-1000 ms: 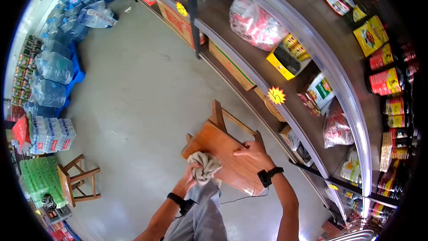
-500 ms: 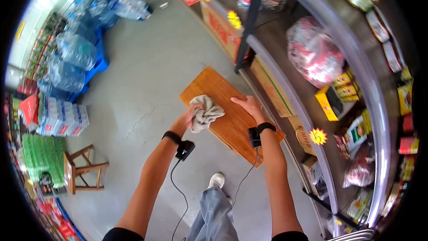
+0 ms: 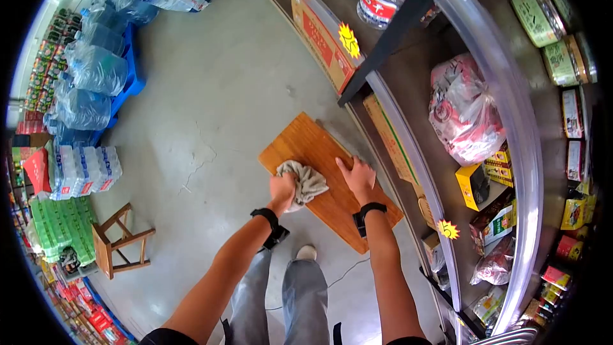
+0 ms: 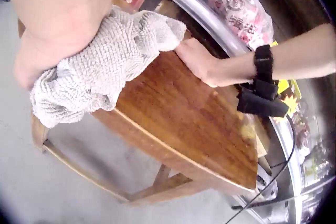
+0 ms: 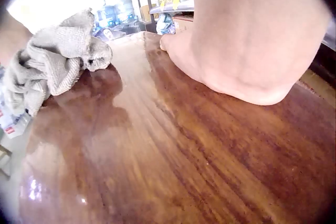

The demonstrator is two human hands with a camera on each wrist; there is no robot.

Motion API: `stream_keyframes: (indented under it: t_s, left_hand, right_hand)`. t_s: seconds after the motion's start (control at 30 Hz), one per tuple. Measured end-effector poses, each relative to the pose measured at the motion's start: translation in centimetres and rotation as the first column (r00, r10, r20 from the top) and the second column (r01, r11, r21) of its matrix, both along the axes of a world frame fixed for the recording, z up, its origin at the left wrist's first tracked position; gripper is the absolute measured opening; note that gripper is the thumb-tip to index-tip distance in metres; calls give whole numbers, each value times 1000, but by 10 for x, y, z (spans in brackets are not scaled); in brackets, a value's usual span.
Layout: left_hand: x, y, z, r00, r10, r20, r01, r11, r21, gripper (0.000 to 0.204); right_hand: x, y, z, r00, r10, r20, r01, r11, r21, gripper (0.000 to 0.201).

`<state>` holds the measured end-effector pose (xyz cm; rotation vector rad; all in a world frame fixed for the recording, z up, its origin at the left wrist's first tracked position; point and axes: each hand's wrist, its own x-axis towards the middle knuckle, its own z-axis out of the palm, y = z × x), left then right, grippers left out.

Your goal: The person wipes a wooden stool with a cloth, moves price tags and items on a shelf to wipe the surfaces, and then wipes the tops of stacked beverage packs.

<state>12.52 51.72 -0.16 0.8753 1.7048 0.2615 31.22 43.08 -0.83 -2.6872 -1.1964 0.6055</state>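
A wooden stool (image 3: 345, 201) with a long, glossy brown seat stands in front of the person. My left hand (image 3: 282, 190) grips a crumpled grey-beige cloth (image 3: 305, 182) against the seat, near its left long edge. In the left wrist view the textured cloth (image 4: 105, 66) bulges out from under the hand and hangs partly over the edge. On the opposite long edge, my right hand (image 3: 359, 179) holds the seat, thumb on top and the other fingers over the side, mostly hidden. The right wrist view shows the heel of that hand (image 5: 241, 77) on the wood.
Shelving (image 3: 408, 153) with boxes, bags and jars runs close along the right. Water jugs (image 3: 96, 67) line the left side, with wrapped bottle packs (image 3: 86, 169) nearer. A smaller wooden stool (image 3: 118, 243) lies on its side at left. A cable (image 3: 348, 271) trails near the feet.
The stool seat was tilted with its legs showing and now appears level in the head view. The left hand has moved the cloth over the seat; the right hand stays at the far edge.
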Motion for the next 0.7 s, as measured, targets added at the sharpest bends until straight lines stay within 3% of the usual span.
stream_keyframes:
  t_s: [0.03,0.07,0.1,0.13,0.2,0.23,0.27,0.3,0.33,0.37,0.4,0.43,0.47,0.5,0.53,0.57,0.6,0.63,0.67,0.7]
  left_hand:
    - [-1,0,0,998,-70,-7,70,997,-9,34]
    - [1,-1,0,980,-127,-151,128,992,2,36]
    - [-7,-3,-14,988,-151,-43,151,988,-18,44]
    - [-8,-7,-21,988,-138,-61,139,990,5,50]
    - [-9,-13,-35,989,-112,-97,117,992,53,61]
    - [-12,-15,-67,995,-92,22,93,996,-9,54]
    - [-19,-11,-70,905,-51,423,118,984,-135,47]
    - [-25,-6,-74,704,77,706,210,927,-311,39]
    - [-29,7,-43,172,379,909,460,786,-414,31]
    - [-32,22,2,335,648,684,386,568,-727,25]
    - [-50,44,40,454,670,588,385,447,-807,31]
    - [-74,56,61,503,662,556,399,393,-828,40]
    - [-104,75,62,440,542,716,532,485,-694,47]
    - [-150,91,20,491,540,684,493,475,-729,51]
    - [-163,106,85,663,201,721,461,649,-606,52]
    - [-194,126,99,668,37,743,516,697,-498,55]
    - [-216,145,152,651,57,757,524,689,-502,56]
    - [-245,166,144,483,301,822,544,632,-552,55]
    - [-233,167,245,654,265,708,276,789,-550,53]
    - [-240,172,294,648,50,760,248,930,-272,56]
  right_hand:
    - [2,-1,1,1000,-5,-27,4,999,-35,71]
    - [1,2,0,998,-6,-59,2,998,-61,66]
    - [3,2,-4,992,-19,-121,4,993,-122,66]
    - [7,2,-9,985,-37,-169,6,983,-182,66]
    - [4,11,-6,998,-30,-50,20,980,-196,62]
    - [-6,-1,5,999,-23,24,28,966,-257,59]
    - [-17,-14,26,998,4,60,11,967,-254,57]
    - [-34,-22,52,995,13,96,11,971,-241,56]
    - [-54,-38,77,991,-31,129,48,990,-131,56]
    - [-66,-61,105,982,-57,181,61,998,-19,55]
    - [-77,-87,140,981,-96,166,97,995,-1,54]
    - [-83,-104,206,978,-208,-32,205,975,-90,52]
    - [-91,-149,225,981,-169,95,168,986,19,48]
    - [-101,-170,289,966,-257,12,256,965,62,49]
    - [-104,-205,331,943,-331,42,323,936,140,48]
    - [-114,-230,384,883,-413,222,393,910,130,47]
    - [-123,-253,441,804,-487,341,471,872,134,45]
    - [-133,-253,510,677,-637,369,624,762,172,41]
    - [-144,-260,563,589,-651,479,581,753,309,34]
    - [-146,-277,602,501,-746,438,581,665,469,28]
